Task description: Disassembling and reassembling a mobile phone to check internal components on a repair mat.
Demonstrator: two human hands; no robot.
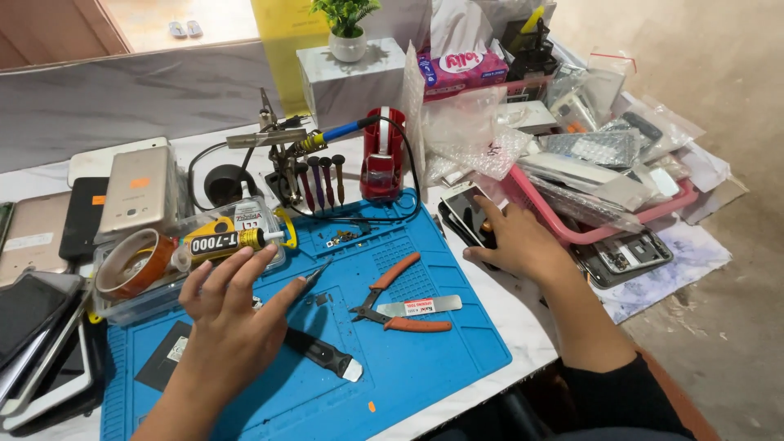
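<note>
Left hand (233, 314) pinching thin tweezers (314, 273); right (514, 241) flat on phone (467, 214), fingers spread — glassy, slippery, best gripped by edges.

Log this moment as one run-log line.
left hand: holds tweezers over blue mat | right hand: on phone beside pink tray | cutters: lying on mat

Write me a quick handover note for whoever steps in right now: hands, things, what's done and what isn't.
Left hand: fingers pinch thin tweezers over the blue mat.
Right hand: rests on a dark phone at the mat's right edge, beside the pink tray.
On the mat: orange-handled cutters, metal pry strip, black scraper.
Glue tube lies in the clear box, cap on.
Phone's state: cannot tell.
</note>
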